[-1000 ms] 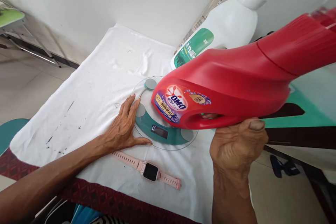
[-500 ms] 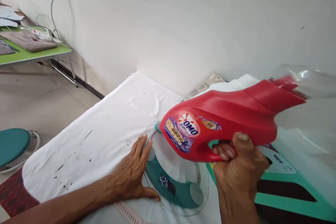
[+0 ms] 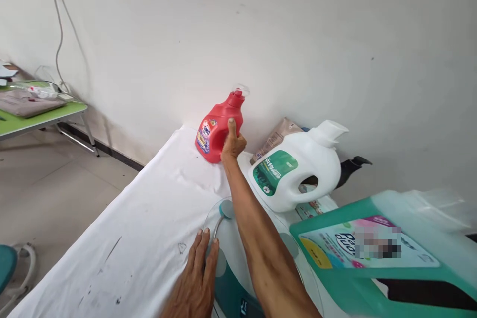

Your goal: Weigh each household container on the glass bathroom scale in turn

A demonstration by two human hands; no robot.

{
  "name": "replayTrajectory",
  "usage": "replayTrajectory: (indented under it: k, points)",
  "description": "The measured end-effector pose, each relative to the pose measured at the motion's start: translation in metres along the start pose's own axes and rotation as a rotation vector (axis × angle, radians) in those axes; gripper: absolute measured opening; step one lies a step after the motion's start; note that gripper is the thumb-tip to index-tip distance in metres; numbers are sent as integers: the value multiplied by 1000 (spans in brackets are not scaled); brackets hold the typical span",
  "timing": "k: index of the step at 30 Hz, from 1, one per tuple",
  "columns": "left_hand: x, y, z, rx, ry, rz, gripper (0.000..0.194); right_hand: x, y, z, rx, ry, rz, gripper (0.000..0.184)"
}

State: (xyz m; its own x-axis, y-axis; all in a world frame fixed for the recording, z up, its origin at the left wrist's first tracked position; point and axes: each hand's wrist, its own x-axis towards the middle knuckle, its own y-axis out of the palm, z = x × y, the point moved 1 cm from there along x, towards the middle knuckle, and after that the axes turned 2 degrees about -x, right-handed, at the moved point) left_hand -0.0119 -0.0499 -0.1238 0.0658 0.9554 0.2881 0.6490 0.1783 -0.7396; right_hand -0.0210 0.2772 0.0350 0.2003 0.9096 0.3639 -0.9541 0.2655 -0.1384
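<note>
My right hand (image 3: 233, 145) reaches to the far end of the table, closed round the handle of a red OMO laundry detergent bottle (image 3: 219, 126). The bottle stands at the far corner, close to the wall, leaning slightly. My left hand (image 3: 197, 271) lies with fingers stretched at the left edge of a round glass digital scale (image 3: 220, 285) with a teal base. My right forearm crosses over the scale and hides part of it; its display is only partly visible.
To the right stand a white detergent bottle (image 3: 305, 159) and a large green bottle (image 3: 372, 238). A brown packet (image 3: 278, 136) and a black spout (image 3: 352, 169) are behind the white one. A white cloth (image 3: 149, 238) covers the table. At left are a green table (image 3: 70, 109) and a teal stool (image 3: 7, 263).
The red bottle has moved from above the scale to the far table corner, held by my right hand. My view has shifted, bringing the white and green bottles into fuller sight.
</note>
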Motion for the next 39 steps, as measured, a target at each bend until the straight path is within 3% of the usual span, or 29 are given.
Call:
replayTrajectory:
  k: [4, 8, 11, 15, 17, 20, 23, 26, 34, 39]
  points:
    - [-3, 3, 0, -52, 40, -34, 142, -1, 8, -11, -71, 30, -116, 59]
    - [-3, -4, -4, -128, 23, -39, 165, -12, -11, -5, -112, -46, -13, 51]
    - [-2, -19, -12, -147, 18, -18, 166, -30, -56, 11, -209, -226, -4, 55]
    - [-2, -37, -22, -114, 27, 22, 153, -52, -145, 37, -520, -626, -275, 72]
    - [-2, -39, -24, -106, 18, 0, 154, -54, -181, 41, -617, -656, -400, 76]
    - [-3, -37, -24, -101, 10, -32, 153, -46, -211, 29, -621, -485, -452, 87]
    - [-3, -35, -24, -101, 10, -37, 152, -35, -219, 7, -458, -177, -437, 87]
    - [-3, -38, -26, -99, 5, -19, 153, -27, -220, -11, -347, -7, -471, 69]
    - [-1, -42, -28, -81, -14, 30, 154, -13, -210, -28, -168, 17, -492, 56]
    - [0, -45, -29, -100, -27, 73, 154, -19, -209, -9, -45, -114, -479, 51]
